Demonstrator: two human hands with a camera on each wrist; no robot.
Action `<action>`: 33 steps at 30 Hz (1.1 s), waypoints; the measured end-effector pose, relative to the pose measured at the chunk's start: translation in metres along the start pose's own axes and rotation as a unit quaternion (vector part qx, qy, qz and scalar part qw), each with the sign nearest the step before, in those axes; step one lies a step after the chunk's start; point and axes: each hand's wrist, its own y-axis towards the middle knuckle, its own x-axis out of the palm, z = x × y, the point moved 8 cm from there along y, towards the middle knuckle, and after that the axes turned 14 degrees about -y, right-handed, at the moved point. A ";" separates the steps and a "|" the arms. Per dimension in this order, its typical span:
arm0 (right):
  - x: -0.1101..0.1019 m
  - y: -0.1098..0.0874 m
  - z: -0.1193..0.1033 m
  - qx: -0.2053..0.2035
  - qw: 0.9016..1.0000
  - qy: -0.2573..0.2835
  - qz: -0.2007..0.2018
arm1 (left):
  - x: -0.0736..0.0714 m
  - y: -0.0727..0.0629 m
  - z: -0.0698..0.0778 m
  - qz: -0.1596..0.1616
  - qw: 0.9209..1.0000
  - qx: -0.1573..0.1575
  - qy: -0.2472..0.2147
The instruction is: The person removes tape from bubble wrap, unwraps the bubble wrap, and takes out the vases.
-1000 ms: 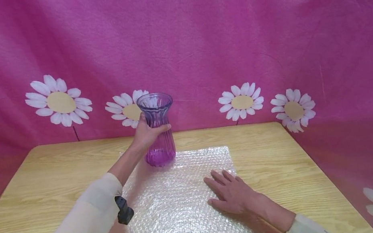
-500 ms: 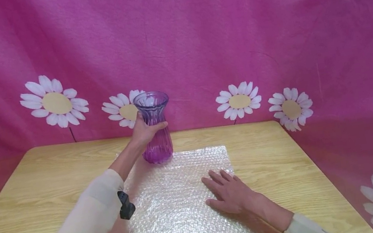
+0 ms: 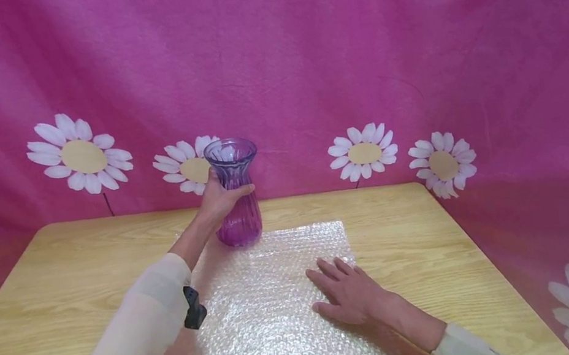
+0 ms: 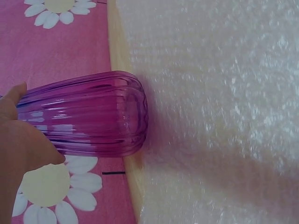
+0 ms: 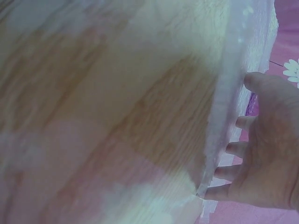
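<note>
My left hand (image 3: pixel 219 201) grips a purple ribbed glass vase (image 3: pixel 241 218) around its upper body, thumb across the front. Upright in the head view, the vase has a flared rim, and its base overlaps the far end of a clear bubble wrap sheet (image 3: pixel 276 303). The left wrist view shows the vase (image 4: pixel 88 116) with its base by the bubble wrap (image 4: pixel 219 93). On the sheet's right edge lies my right hand (image 3: pixel 350 294), palm down with fingers spread. In the right wrist view the fingertips of that hand (image 5: pixel 271 144) meet the edge of the sheet.
The sheet lies on a light wooden table (image 3: pixel 82 278). A pink cloth backdrop (image 3: pixel 278 67) with printed white daisies rises behind the table and along its sides. A small black device (image 3: pixel 193 308) is strapped at the left wrist.
The vase in my left hand has shifted slightly left and away, toward the table's far edge. My right hand stays in place on the sheet.
</note>
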 end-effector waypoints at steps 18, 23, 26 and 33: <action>-0.002 -0.002 0.001 -0.002 1.000 -0.003 0.012 | -0.001 0.006 0.001 -0.011 1.000 0.003 0.028; -0.001 -0.002 0.002 -0.001 1.000 -0.005 0.009 | 0.000 0.008 -0.001 -0.015 0.999 0.002 0.032; -0.001 -0.001 0.002 0.001 1.000 -0.004 0.007 | 0.001 0.010 -0.001 -0.016 0.999 0.007 0.035; 0.000 -0.001 0.002 0.003 1.000 -0.004 0.001 | 0.000 0.009 -0.002 -0.014 0.999 0.000 0.052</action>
